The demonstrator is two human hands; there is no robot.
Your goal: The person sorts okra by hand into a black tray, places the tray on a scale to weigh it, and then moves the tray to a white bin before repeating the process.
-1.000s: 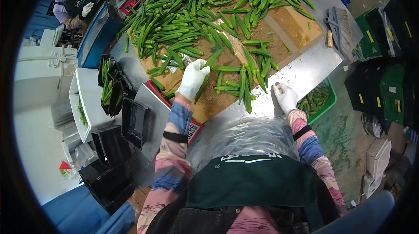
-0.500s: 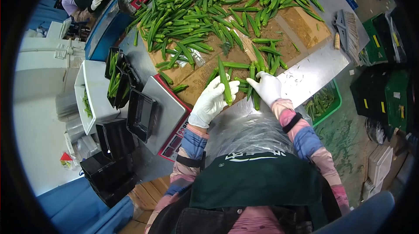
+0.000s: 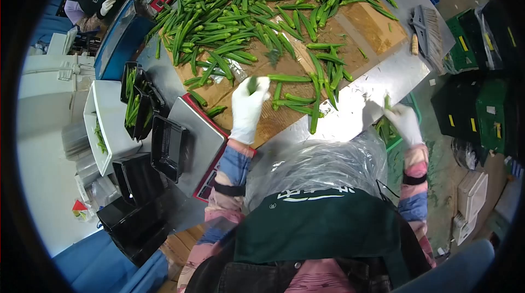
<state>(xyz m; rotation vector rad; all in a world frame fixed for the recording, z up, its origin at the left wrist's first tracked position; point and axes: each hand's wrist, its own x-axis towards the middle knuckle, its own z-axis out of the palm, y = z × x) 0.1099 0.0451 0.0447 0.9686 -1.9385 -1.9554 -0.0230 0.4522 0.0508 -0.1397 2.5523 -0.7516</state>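
Left hand (image 3: 247, 106) reached onto the cardboard (image 3: 273, 122), fingers curled round one okra pod (image 3: 252, 83) at the pile's near edge. Right hand (image 3: 406, 122) pinched a second pod (image 3: 386, 103) over the green basket (image 3: 392, 143) off the bench (image 3: 377, 88) edge, likely for rejects.

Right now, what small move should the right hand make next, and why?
Probably open the grip and let the okra pod drop. The right hand is past the edge of the table, above the green basket, which already holds okra, and a pod seems to stick up from the hand.

Bright, even light; fisheye-warped dark edges
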